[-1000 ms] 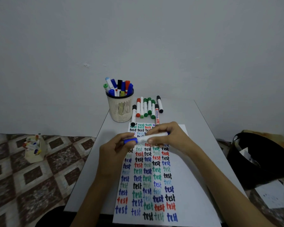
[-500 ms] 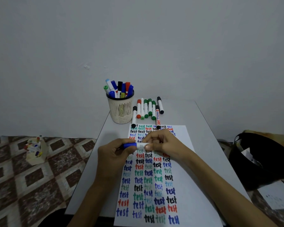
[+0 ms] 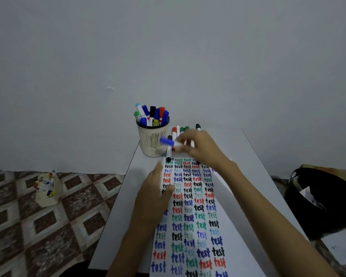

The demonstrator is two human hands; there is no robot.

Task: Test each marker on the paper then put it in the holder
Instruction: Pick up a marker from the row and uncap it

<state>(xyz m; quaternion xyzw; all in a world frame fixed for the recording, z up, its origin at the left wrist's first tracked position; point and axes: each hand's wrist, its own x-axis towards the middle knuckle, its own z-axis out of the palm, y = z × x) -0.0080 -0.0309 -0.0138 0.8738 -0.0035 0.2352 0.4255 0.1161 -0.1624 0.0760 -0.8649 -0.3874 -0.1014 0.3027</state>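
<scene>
My right hand [image 3: 203, 147] grips a capped blue marker [image 3: 169, 142] and holds it in the air just right of the cream mesh holder [image 3: 152, 139], blue cap pointing left. The holder stands at the table's far left corner with several markers in it. My left hand [image 3: 154, 193] lies flat with straight fingers on the left edge of the paper [image 3: 190, 208], which is covered in rows of the word "test" in blue, black, red and green. Several loose markers [image 3: 175, 132] lie beyond the paper, partly hidden behind my right hand.
The narrow grey table [image 3: 254, 156] stands against a plain wall. On the patterned floor at the left sits a small box of markers [image 3: 46, 189]. A black bag [image 3: 324, 198] and a loose sheet lie on the floor at the right.
My left hand let go of the blue marker and dropped flat onto the paper. My right hand carried the capped marker up and away toward the holder.
</scene>
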